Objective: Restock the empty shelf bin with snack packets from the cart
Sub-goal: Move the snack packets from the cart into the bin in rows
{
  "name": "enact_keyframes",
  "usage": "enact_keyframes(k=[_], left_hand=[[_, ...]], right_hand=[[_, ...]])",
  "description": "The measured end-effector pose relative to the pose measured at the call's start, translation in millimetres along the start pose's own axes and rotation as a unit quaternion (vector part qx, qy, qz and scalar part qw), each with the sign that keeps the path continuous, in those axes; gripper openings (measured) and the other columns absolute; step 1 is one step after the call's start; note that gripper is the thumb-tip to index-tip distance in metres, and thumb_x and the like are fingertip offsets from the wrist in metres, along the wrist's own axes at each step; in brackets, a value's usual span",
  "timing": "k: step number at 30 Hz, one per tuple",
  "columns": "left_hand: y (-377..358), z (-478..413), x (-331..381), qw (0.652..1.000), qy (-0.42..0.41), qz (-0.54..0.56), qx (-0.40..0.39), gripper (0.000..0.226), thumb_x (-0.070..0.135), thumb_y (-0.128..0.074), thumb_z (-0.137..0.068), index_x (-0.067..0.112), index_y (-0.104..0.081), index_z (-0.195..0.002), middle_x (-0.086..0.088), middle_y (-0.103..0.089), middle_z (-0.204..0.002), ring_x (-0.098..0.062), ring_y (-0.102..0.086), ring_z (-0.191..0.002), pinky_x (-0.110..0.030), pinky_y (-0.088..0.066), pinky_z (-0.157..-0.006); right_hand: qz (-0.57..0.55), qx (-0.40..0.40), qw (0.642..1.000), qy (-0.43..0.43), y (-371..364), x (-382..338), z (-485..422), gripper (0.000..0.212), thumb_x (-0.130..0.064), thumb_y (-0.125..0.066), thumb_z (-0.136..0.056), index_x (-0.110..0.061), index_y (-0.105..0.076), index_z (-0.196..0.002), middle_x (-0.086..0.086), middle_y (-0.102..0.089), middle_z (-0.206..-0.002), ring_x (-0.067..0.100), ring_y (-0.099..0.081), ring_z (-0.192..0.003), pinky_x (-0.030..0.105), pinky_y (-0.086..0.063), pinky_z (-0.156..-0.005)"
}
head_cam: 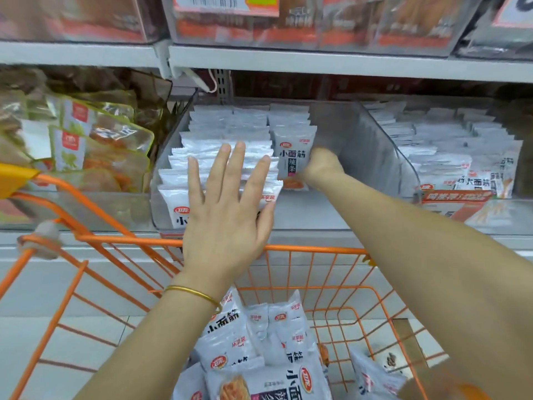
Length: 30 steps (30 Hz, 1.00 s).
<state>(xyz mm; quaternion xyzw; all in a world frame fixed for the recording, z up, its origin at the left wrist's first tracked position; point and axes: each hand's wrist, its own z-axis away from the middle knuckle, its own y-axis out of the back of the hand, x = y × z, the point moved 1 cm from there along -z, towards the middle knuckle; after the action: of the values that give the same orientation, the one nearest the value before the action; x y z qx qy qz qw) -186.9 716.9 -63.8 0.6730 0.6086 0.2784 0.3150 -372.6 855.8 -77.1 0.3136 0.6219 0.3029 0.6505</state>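
A clear plastic shelf bin (372, 145) holds rows of white snack packets (225, 131) standing upright on its left side. My left hand (227, 209) is spread flat with straight fingers in front of the front rows. My right hand (321, 164) reaches into the bin and grips one upright packet (294, 157) by its right edge, beside the bin's bare right part. Below, the orange wire cart (317, 249) carries more of the same white packets (259, 342) in a loose pile.
A neighbouring bin on the right (461, 151) is full of similar white packets. Green-edged snack bags (95, 140) fill the bin on the left. An upper shelf (317, 62) with boxed goods hangs overhead. The cart's handle (17, 180) is at the left.
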Motion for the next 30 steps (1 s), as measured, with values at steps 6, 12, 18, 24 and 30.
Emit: enact_keyframes(k=[6, 12, 18, 24, 30], left_hand=[[-3, -1, 1, 1.000, 0.004, -0.010, 0.016, 0.051, 0.037, -0.036, -0.093, 0.015, -0.041, -0.139, -0.017, -0.037, -0.147, -0.033, -0.028, -0.139, -0.059, -0.010, -0.113], [-3, 0, 0, 1.000, 0.004, -0.015, 0.020, 0.050, 0.038, -0.034, -0.094, 0.015, -0.040, -0.138, -0.017, -0.039, -0.145, -0.034, -0.030, -0.138, -0.060, -0.011, -0.112], [-3, -1, 1, 1.000, 0.007, -0.008, 0.020, 0.050, 0.037, -0.034, -0.093, 0.014, -0.043, -0.136, -0.018, -0.041, -0.143, -0.034, -0.031, -0.137, -0.059, -0.010, -0.112], [-3, -1, 1, 1.000, 0.001, -0.008, 0.019, 0.049, 0.037, -0.034, -0.093, 0.013, -0.044, -0.135, -0.018, -0.042, -0.142, -0.035, -0.032, -0.136, -0.059, -0.011, -0.112], [-4, 0, 0, 1.000, 0.001, -0.011, 0.021, 0.049, 0.037, -0.034, -0.093, 0.014, -0.043, -0.135, -0.018, -0.042, -0.142, -0.035, -0.032, -0.136, -0.059, -0.011, -0.112]], right_hand=[[-0.024, 0.009, 1.000, 0.010, -18, -3, -12, 0.022, -0.016, -0.069, -0.079, -0.008, -0.065, -0.100, 0.006, -0.068, -0.099, 0.024, -0.066, -0.090, 0.036, -0.056, -0.079], [0.020, -0.005, 0.999, 0.028, -30, -5, -16, 0.030, -0.013, -0.062, -0.080, -0.007, -0.060, -0.109, 0.012, -0.066, -0.108, 0.030, -0.065, -0.096, 0.039, -0.057, -0.080], [0.032, -0.030, 0.999, 0.012, -15, -6, -7, 0.029, 0.001, -0.045, -0.088, -0.001, -0.058, -0.115, 0.017, -0.062, -0.115, 0.027, -0.053, -0.086, 0.037, -0.052, -0.078], [-0.002, -0.060, 0.998, 0.001, -22, -9, 4, 0.025, -0.007, -0.046, -0.091, -0.002, -0.057, -0.113, 0.014, -0.062, -0.110, 0.026, -0.053, -0.083, 0.029, -0.045, -0.050], [0.009, -0.067, 0.998, -0.012, -17, -9, 9, 0.026, -0.006, -0.046, -0.091, -0.002, -0.059, -0.113, 0.017, -0.062, -0.112, 0.034, -0.060, -0.087, 0.046, -0.058, -0.073]])
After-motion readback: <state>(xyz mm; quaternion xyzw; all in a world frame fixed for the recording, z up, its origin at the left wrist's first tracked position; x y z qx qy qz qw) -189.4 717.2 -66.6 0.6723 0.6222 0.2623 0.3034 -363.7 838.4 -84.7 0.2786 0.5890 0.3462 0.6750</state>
